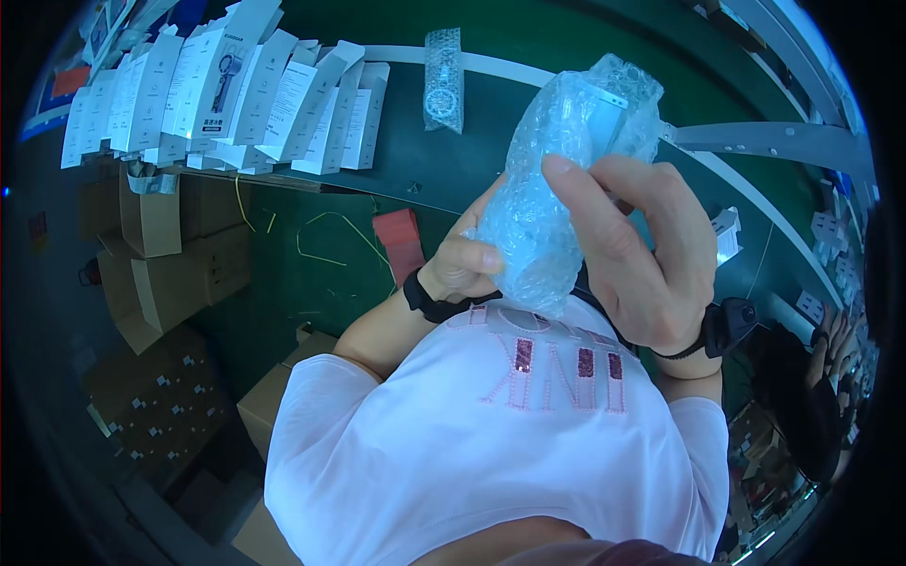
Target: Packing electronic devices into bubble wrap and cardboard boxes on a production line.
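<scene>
In front of my chest is a clear bubble-wrap bag point(543, 203) with a pale blue object point(607, 118) inside. The wrap blurs that object's shape, so I cannot tell its kind. My left hand point(462, 259) grips the bag's lower left side, thumb in front and the other fingers mostly hidden behind it. On the bag's right side, my right hand point(651, 245) has its fingers bent against the plastic, one fingertip lying over the front. Farther off on the table lies another bubble-wrapped item point(443, 80), touched by neither hand.
White printed boxes point(222, 85) stand in a leaning row along the dark table point(406, 156) at the far left. Brown cartons point(179, 274) sit below on the left, near a red piece point(399, 241). A grey metal arm point(774, 140) and another person's hands point(830, 340) are at right.
</scene>
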`<action>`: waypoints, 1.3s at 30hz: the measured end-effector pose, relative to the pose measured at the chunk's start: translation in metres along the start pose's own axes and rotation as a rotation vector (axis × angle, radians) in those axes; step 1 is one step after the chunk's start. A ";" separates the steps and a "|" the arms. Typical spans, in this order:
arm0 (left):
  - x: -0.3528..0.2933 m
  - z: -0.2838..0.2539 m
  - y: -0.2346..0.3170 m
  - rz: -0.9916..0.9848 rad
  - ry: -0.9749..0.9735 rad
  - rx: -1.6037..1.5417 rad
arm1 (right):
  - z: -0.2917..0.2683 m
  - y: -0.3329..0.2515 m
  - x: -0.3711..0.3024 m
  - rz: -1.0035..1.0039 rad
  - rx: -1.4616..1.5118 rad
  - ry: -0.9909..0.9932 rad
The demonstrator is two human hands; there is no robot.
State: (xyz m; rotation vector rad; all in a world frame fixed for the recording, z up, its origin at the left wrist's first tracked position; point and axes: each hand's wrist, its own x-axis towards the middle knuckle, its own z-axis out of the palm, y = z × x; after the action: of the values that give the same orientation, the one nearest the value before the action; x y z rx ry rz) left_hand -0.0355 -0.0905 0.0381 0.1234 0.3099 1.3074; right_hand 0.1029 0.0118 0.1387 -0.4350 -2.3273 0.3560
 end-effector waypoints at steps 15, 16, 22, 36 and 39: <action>0.107 -0.086 0.001 0.164 0.258 1.722 | 0.034 0.143 -0.180 1.428 1.037 0.554; 0.131 -0.101 0.001 0.128 0.555 1.720 | 0.028 0.162 -0.186 1.410 1.072 0.671; 0.203 -0.179 -0.025 -0.205 0.823 1.853 | 0.015 0.208 -0.113 1.282 1.033 0.873; 0.061 -0.038 -0.008 0.187 0.515 1.313 | 0.019 0.156 -0.036 1.184 0.836 0.372; 0.054 -0.032 -0.011 0.056 0.438 0.866 | 0.014 0.154 -0.026 1.108 0.735 0.207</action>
State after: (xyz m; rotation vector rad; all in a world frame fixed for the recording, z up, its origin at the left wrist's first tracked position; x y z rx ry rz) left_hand -0.0222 -0.0446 -0.0040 0.5792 1.2447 1.1691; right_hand 0.1421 0.1391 0.0552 -1.2527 -1.3896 1.5155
